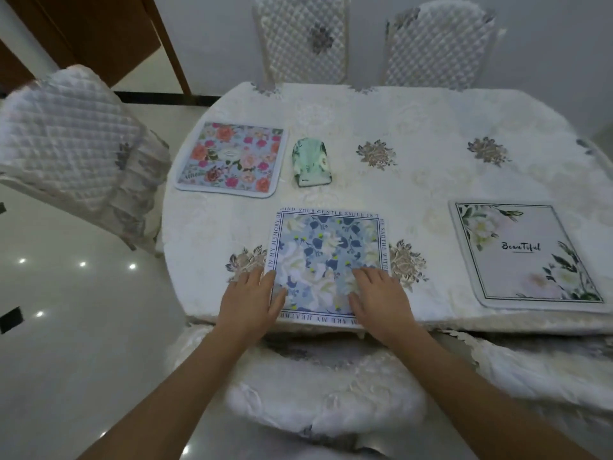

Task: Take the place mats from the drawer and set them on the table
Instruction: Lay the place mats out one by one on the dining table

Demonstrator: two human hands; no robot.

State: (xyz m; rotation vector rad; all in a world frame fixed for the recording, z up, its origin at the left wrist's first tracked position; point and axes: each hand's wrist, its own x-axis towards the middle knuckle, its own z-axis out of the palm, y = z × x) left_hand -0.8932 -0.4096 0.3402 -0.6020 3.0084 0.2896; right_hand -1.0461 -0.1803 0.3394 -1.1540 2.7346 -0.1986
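Three place mats lie on the cream tablecloth of the table [414,180]. A blue and white floral mat [326,254] with a lettered border sits at the near edge. My left hand [250,300] rests flat on its left edge with fingers spread. My right hand [381,300] lies flat on its lower right part. A pink and red rose mat [232,159] lies at the far left. A pale mat [524,250] printed "Beautiful" lies at the right. The drawer is out of view.
A small mint green object [310,162] stands beside the rose mat. Quilted chairs stand at the left [66,141], the back [300,38] and the back right [438,41]. Another chair's cushion [325,390] is right below my arms. Glossy floor is at the left.
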